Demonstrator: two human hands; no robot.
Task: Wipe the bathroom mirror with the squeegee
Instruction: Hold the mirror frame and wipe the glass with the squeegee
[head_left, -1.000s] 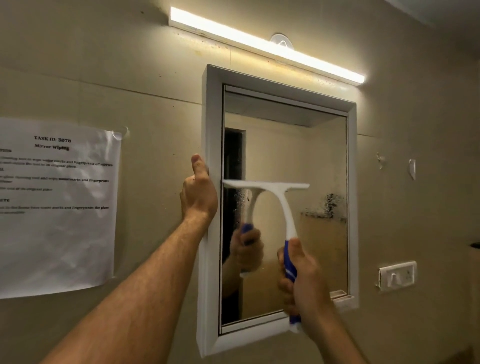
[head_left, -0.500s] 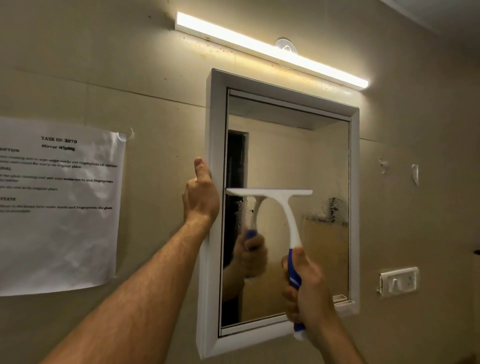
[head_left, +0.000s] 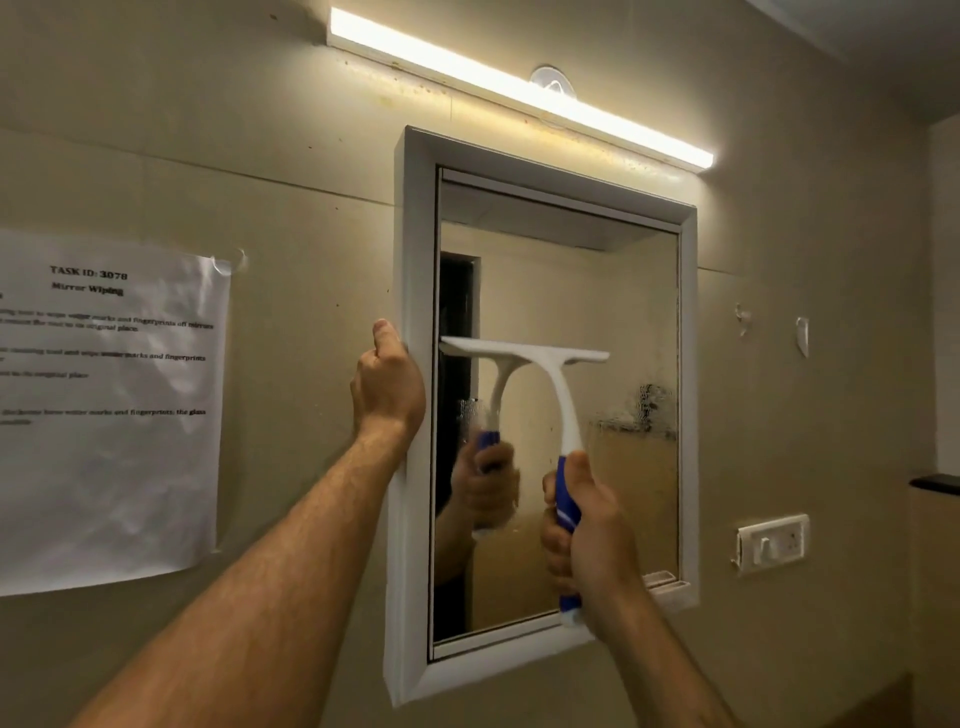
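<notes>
Right hand, fingers wrapped round squeegee handle; blade against mirror mid-glass, left half. Left hand, fingers curled, grips mirror's left frame edge.

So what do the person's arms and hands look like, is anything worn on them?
Both arms are bare as far as the picture shows, with no sleeves. The left hand and right hand wear no gloves; no rings, watch or bands show.

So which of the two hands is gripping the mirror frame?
The left hand, curled round the white mirror frame; the right hand holds the white-and-blue squeegee.
</notes>
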